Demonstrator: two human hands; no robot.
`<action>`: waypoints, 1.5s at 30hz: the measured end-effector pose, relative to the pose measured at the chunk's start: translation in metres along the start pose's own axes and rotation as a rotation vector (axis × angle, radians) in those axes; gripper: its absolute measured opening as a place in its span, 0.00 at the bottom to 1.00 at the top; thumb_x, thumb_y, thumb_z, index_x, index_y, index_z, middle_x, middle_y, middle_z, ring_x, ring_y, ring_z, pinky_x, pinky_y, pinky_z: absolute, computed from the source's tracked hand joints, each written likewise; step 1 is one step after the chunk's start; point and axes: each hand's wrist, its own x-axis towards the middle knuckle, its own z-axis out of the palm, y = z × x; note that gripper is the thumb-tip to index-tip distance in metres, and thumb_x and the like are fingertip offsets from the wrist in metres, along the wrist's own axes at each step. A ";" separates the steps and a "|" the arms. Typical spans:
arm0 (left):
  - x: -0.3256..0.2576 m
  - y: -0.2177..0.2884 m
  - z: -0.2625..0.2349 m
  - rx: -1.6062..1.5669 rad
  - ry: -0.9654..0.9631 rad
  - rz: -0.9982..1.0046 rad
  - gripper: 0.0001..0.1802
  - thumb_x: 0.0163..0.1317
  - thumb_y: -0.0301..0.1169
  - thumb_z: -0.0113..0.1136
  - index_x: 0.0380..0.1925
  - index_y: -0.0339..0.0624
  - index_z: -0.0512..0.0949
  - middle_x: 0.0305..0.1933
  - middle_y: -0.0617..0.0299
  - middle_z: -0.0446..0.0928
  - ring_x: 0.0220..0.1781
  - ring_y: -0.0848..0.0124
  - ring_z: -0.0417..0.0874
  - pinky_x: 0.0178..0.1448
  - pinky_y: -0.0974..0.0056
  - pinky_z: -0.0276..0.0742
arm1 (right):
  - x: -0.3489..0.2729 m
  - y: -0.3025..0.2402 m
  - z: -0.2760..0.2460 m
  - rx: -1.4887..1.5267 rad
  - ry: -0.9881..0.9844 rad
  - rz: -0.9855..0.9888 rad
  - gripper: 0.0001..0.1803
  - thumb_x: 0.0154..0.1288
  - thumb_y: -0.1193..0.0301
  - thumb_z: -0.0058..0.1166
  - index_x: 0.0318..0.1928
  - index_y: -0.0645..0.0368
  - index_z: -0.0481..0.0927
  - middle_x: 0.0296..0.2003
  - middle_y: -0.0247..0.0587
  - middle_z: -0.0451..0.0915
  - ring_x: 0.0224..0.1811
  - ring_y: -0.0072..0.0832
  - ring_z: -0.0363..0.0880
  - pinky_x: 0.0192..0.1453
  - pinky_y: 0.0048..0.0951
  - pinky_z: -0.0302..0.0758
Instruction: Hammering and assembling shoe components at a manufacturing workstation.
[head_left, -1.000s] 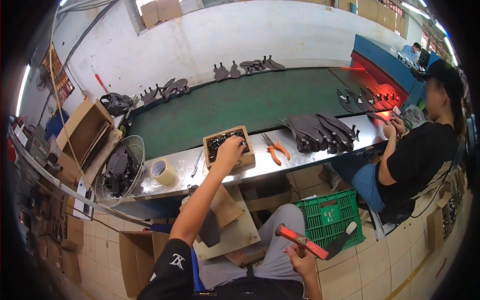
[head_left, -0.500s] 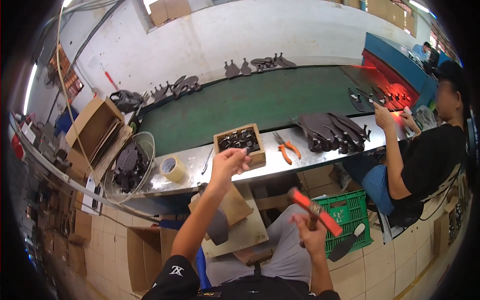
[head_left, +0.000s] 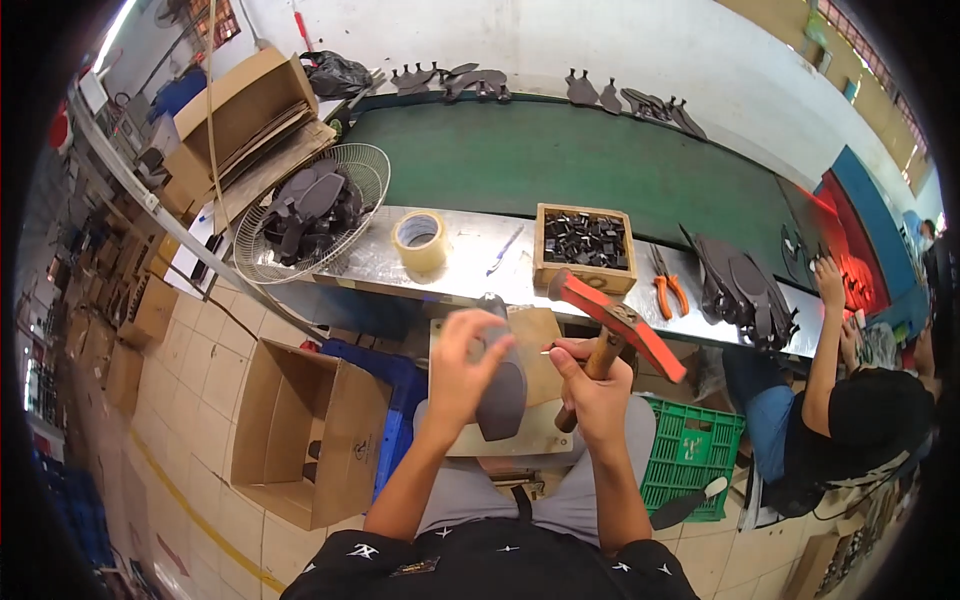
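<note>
My right hand (head_left: 598, 395) is closed round the wooden handle of a hammer (head_left: 625, 318), its red head raised above the fist. A tiny shiny piece shows at that thumb's tip, too small to name. My left hand (head_left: 462, 372) is curved, thumb and fingers apart, with nothing visible between them. It covers part of a dark grey sandal sole (head_left: 503, 393) that lies on a wooden block (head_left: 538, 345) over my lap. Just beyond my hands, a wooden box (head_left: 585, 276) on the bench holds small black pieces (head_left: 585, 240).
On the metal bench edge are a tape roll (head_left: 420, 242), orange-handled pliers (head_left: 668, 283) and stacked soles (head_left: 738, 285). A wire basket (head_left: 376, 172) stands left. Behind runs a green conveyor belt (head_left: 590, 150). A cardboard box (head_left: 345, 435), a green crate (head_left: 697, 440) and a co-worker (head_left: 870, 420) flank me.
My left hand has come back from the box of black pieces to the sole. The hammer in my right hand has moved left and up, nearer my left hand. My view has shifted.
</note>
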 end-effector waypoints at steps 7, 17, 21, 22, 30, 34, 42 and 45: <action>0.025 -0.088 0.010 0.126 0.019 0.002 0.17 0.57 0.33 0.70 0.44 0.36 0.81 0.46 0.47 0.82 0.49 0.56 0.84 0.52 0.58 0.77 | 0.030 0.021 0.021 -0.169 -0.104 0.159 0.09 0.67 0.71 0.63 0.40 0.66 0.84 0.21 0.28 0.77 0.15 0.10 0.63 0.19 0.17 0.58; -0.008 -0.074 0.020 -0.241 -0.037 -0.118 0.15 0.55 0.27 0.71 0.43 0.37 0.85 0.41 0.51 0.85 0.42 0.64 0.86 0.49 0.63 0.78 | 0.068 0.054 0.024 -0.445 -0.350 -0.192 0.11 0.61 0.78 0.61 0.45 0.65 0.83 0.33 0.47 0.87 0.33 0.33 0.85 0.40 0.31 0.78; -0.009 -0.074 0.014 -0.192 -0.065 -0.082 0.17 0.53 0.27 0.71 0.44 0.39 0.85 0.41 0.50 0.85 0.42 0.61 0.86 0.49 0.61 0.78 | 0.060 0.049 0.026 -0.685 -0.415 -0.313 0.15 0.55 0.82 0.60 0.44 0.60 0.81 0.35 0.49 0.84 0.37 0.47 0.84 0.40 0.37 0.79; -0.009 -0.074 0.012 -0.205 -0.097 -0.138 0.17 0.51 0.27 0.72 0.44 0.40 0.85 0.41 0.48 0.84 0.44 0.57 0.86 0.51 0.59 0.79 | 0.060 0.051 0.025 -0.749 -0.402 -0.410 0.15 0.53 0.83 0.61 0.43 0.59 0.81 0.35 0.49 0.83 0.37 0.47 0.83 0.40 0.38 0.79; -0.006 -0.073 0.011 -0.161 -0.094 -0.046 0.14 0.52 0.24 0.69 0.41 0.41 0.85 0.38 0.47 0.84 0.43 0.56 0.86 0.49 0.59 0.79 | 0.063 0.048 0.028 -0.851 -0.425 -0.510 0.14 0.54 0.78 0.64 0.42 0.58 0.81 0.36 0.46 0.83 0.37 0.48 0.83 0.39 0.40 0.79; -0.007 -0.076 0.011 -0.184 -0.106 -0.094 0.14 0.51 0.26 0.71 0.41 0.40 0.85 0.37 0.48 0.84 0.39 0.56 0.86 0.46 0.58 0.80 | 0.062 0.041 0.029 -0.896 -0.479 -0.557 0.15 0.52 0.77 0.64 0.43 0.55 0.81 0.36 0.42 0.82 0.38 0.47 0.82 0.39 0.41 0.78; 0.010 -0.085 0.013 -0.222 -0.209 -0.090 0.16 0.51 0.30 0.73 0.40 0.35 0.85 0.38 0.50 0.85 0.36 0.63 0.86 0.44 0.62 0.80 | 0.049 0.027 0.029 -0.655 -0.314 -0.425 0.09 0.65 0.74 0.59 0.45 0.62 0.79 0.31 0.39 0.82 0.29 0.35 0.82 0.33 0.33 0.77; 0.008 -0.088 0.010 -0.298 -0.203 -0.056 0.17 0.52 0.31 0.74 0.40 0.33 0.85 0.39 0.53 0.86 0.37 0.69 0.84 0.45 0.64 0.79 | 0.015 -0.003 0.031 -0.444 -0.237 -0.094 0.10 0.72 0.71 0.54 0.47 0.65 0.77 0.25 0.35 0.78 0.26 0.25 0.79 0.29 0.28 0.74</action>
